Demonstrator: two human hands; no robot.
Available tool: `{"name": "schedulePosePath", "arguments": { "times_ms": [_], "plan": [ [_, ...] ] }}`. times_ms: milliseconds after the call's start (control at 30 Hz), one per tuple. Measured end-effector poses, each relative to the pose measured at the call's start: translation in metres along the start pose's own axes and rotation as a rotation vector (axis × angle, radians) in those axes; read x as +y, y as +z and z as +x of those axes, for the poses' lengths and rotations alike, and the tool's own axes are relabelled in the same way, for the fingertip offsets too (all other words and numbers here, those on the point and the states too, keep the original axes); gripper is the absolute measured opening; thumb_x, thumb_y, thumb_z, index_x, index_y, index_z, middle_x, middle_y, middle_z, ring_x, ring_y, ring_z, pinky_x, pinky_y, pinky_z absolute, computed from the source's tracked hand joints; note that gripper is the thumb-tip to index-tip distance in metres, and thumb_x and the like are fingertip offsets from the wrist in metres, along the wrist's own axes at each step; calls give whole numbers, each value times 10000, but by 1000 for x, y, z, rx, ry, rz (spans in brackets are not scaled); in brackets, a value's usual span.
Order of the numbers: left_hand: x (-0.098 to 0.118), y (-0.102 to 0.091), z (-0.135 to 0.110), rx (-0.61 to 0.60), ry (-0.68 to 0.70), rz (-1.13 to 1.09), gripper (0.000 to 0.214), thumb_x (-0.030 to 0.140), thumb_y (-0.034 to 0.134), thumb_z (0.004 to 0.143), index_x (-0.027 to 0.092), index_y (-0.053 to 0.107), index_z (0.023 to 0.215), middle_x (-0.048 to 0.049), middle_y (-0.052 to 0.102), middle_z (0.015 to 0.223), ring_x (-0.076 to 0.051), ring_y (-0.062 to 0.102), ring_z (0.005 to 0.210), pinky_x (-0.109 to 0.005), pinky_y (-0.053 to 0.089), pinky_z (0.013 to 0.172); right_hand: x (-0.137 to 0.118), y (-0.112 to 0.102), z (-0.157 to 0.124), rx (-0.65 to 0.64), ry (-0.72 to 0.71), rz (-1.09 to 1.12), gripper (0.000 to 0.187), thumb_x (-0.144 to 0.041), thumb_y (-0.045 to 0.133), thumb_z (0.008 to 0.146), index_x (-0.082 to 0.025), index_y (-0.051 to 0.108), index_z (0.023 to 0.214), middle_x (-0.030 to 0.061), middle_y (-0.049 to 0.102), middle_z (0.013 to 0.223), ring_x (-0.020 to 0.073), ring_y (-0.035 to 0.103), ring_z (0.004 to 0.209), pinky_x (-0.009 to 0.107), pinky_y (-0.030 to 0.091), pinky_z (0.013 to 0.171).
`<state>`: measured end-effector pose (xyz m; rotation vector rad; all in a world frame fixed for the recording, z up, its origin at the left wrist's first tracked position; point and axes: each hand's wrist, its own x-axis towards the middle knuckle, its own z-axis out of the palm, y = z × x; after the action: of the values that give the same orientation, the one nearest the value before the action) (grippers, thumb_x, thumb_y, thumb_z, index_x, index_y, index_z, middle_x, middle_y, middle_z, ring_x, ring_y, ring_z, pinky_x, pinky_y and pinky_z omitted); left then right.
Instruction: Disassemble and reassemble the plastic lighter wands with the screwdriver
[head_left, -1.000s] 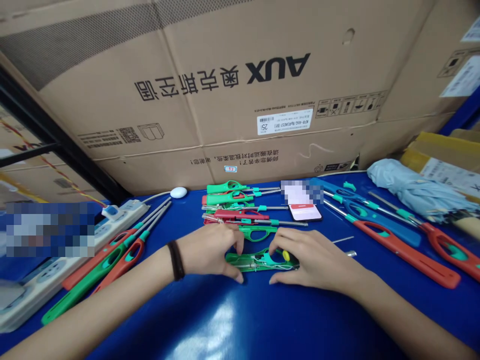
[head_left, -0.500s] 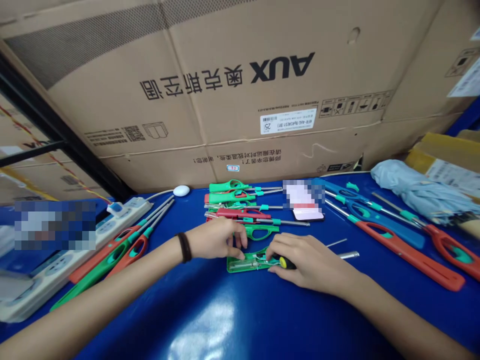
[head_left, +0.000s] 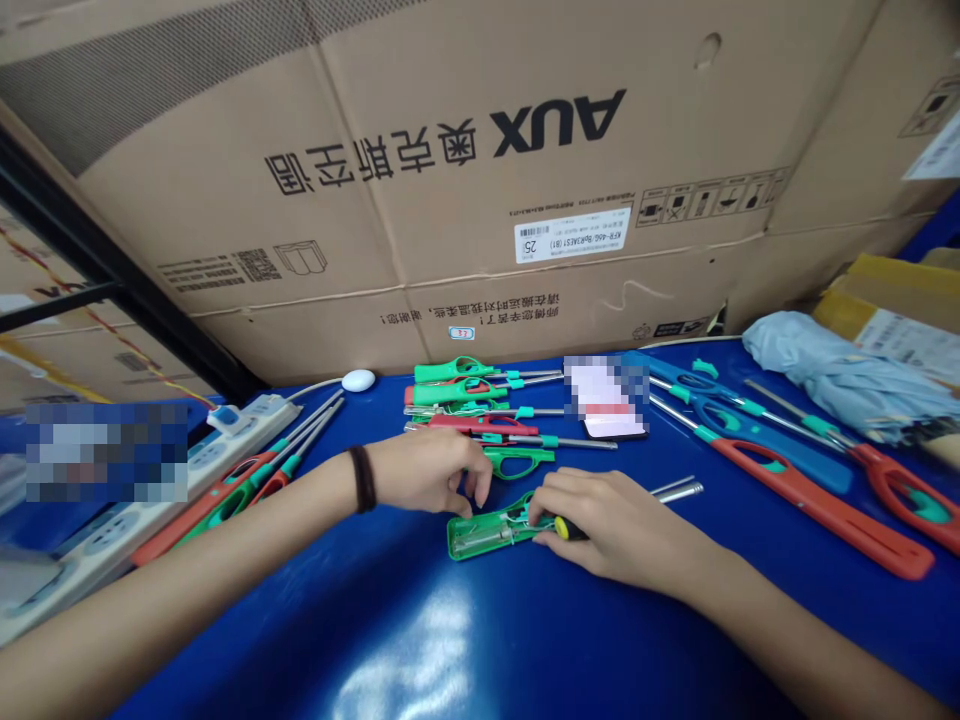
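An opened green gas lighter casing (head_left: 480,537) lies on the blue table, its inner parts exposed, including a clear tank and thin wires. My left hand (head_left: 442,470) arches over its far left edge, fingers bent and apart, the thumb tip at the casing. My right hand (head_left: 611,520) is closed over the casing's right part, fingertips at its inner parts. Tucked under that palm is a screwdriver (head_left: 568,528) with a black and yellow handle. The lighter's metal tube (head_left: 684,492) sticks out beyond the right hand. The fingers hide the casing's middle.
Behind my hands lie several green and red lighters (head_left: 480,425) and a phone (head_left: 604,400). At left, more lighters (head_left: 217,500) rest by a power strip (head_left: 112,530). Red lighters (head_left: 817,510), a blue casing (head_left: 795,450) and a folded umbrella (head_left: 840,375) lie right. A cardboard box (head_left: 450,240) stands behind.
The green casing has turned slightly, its left end coming nearer me and its tube end swinging away. The left thumb has come down to the casing's edge. The view has shifted a little.
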<state>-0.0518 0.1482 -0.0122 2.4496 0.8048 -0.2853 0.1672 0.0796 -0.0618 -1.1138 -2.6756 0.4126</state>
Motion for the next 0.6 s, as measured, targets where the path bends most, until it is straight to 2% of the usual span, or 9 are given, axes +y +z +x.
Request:
{"name": "schedulePosePath", "arguments": {
  "times_ms": [133,367,600],
  "plan": [
    [7,4,-11,77,121,222,177,98,685,758,233,699,872,2,649,865,-146,622,804,-229,460,687,0,1,0,0,1,-11,50,-202,574,855,-213,585,902,-1,639,869,174,614,801,267,409,633],
    [4,13,-12,73,169,368,164,147,694,773,257,704,893,3,634,887,-138,631,760,-216,438,597,1,2,0,-1,5,0,54,-194,583,850,-215,589,899,-9,639,862,165,615,786,262,409,627],
    [13,7,1,-21,232,576,97,120,672,769,209,682,731,-1,634,828,-138,588,683,-253,334,481,0,1,0,-8,15,3,56,-199,587,849,-219,587,901,-9,645,864,174,626,804,266,416,630]
  ]
}}
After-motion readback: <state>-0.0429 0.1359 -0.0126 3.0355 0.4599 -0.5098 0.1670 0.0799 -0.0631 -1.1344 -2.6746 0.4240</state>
